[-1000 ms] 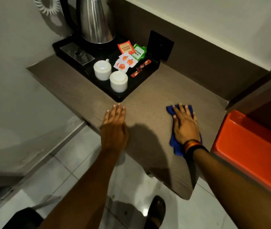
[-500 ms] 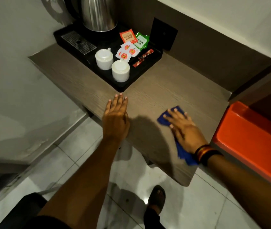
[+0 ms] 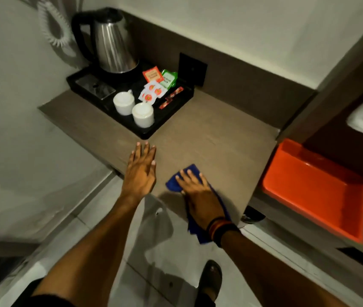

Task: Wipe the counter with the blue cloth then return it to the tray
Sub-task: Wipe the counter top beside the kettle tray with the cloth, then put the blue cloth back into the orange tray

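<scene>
The blue cloth (image 3: 174,182) lies flat on the brown wooden counter (image 3: 216,142) near its front edge, with a corner hanging over the edge. My right hand (image 3: 198,196) presses down on the cloth with fingers spread. My left hand (image 3: 141,171) rests palm down on the counter just left of the cloth, fingers together, holding nothing. An orange tray (image 3: 313,191) sits low at the right, beside the counter's right end.
A black tray (image 3: 171,109) at the counter's back left holds a steel kettle (image 3: 114,45), two white cups (image 3: 133,108) and several sachets (image 3: 157,85). A black wall socket (image 3: 192,68) sits behind it. Tiled floor and my sandalled foot (image 3: 210,279) are below.
My right hand has slid the blue cloth leftward and toward the counter's front edge, closer to my left hand. The left hand has stayed put; the camera view has shifted.
</scene>
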